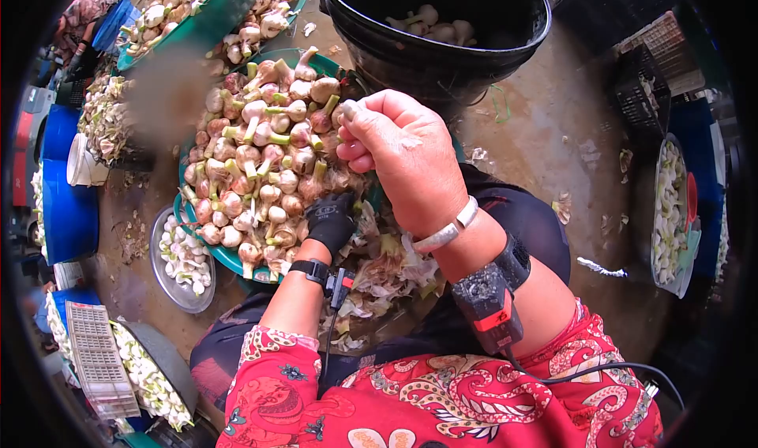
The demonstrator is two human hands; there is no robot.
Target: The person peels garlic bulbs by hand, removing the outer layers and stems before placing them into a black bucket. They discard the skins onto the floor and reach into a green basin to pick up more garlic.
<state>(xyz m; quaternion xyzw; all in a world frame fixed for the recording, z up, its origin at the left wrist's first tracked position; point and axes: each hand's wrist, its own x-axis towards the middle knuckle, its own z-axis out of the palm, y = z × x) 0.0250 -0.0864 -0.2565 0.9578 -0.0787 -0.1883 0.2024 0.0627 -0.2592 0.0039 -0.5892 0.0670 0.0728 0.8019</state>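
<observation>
My right hand (pixel 395 144), bare with a silver bracelet, is raised over the right edge of a green basket (pixel 225 257). Its fingers are curled, with thumb and forefinger together; anything between them is too small to make out. My left hand (pixel 332 217), in a black glove, lies low at the basket's right side, against the garlic bulbs (pixel 272 152). Its fingertips are hidden among bulbs and peel. Loose garlic skins (pixel 395 270) are heaped just right of it, above my lap.
Ahead stands a black bucket (pixel 442 65) with a few bulbs inside. A metal plate of peeled cloves (pixel 185 254) lies left of the basket. More garlic fills a green tub (pixel 209 22) at the upper left. An oval tray (pixel 657 211) and black crates (pixel 643 93) are at right.
</observation>
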